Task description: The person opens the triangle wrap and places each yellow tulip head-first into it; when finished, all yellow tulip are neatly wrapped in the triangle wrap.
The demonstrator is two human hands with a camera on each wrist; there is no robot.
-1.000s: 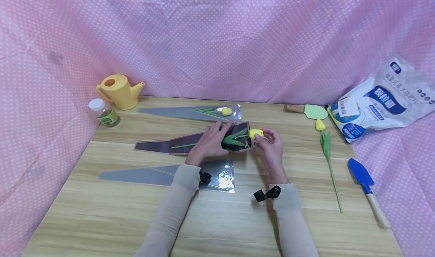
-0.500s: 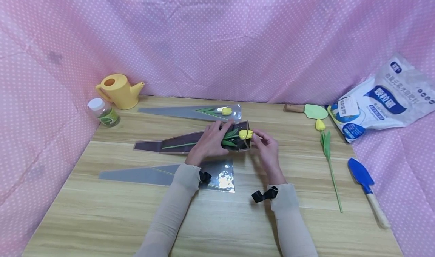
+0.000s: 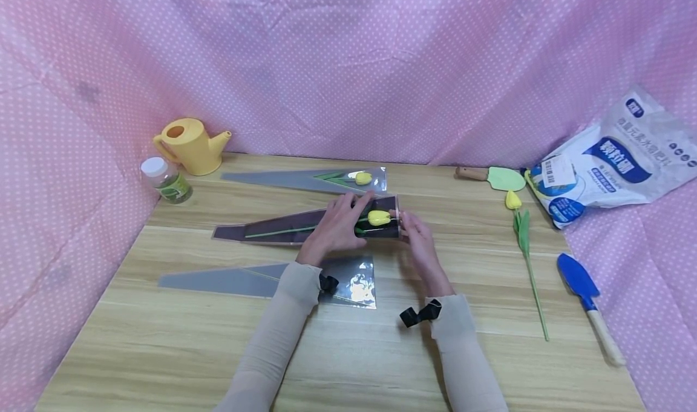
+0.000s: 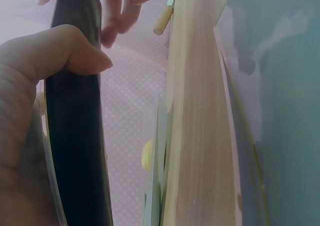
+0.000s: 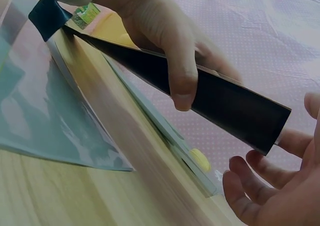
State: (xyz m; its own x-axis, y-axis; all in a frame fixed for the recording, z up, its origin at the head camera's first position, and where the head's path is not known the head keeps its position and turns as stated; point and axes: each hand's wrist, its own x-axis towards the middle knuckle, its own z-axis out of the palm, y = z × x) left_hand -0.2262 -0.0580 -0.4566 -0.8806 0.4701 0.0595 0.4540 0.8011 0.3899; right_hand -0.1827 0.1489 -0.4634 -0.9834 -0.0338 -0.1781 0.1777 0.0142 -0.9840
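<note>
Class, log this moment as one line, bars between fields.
left hand: grips dark tapered sleeve | right hand: at sleeve's wide end | yellow tulip: inside sleeve | unsleeved yellow tulip: lying at right

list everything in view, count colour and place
Table: 1, light wood, below
Dotted cloth: 1+, pink, behind
Watering can: 1, yellow, far left
Bottle: 1, clear, left edge
Grey flower sleeves: 2, grey, far and near
Dark flower sleeve: 1, dark, held between them
Tulips: 3, yellow, dark sleeve, far sleeve, right side
Trowels: 2, green and blue, right
Printed bag: 1, white, far right
Straps: 2, black, wrists
Sleeved arms: 2, beige, near side
Left hand: 1, bare, gripping dark sleeve
Right hand: 1, bare, at its wide end
</note>
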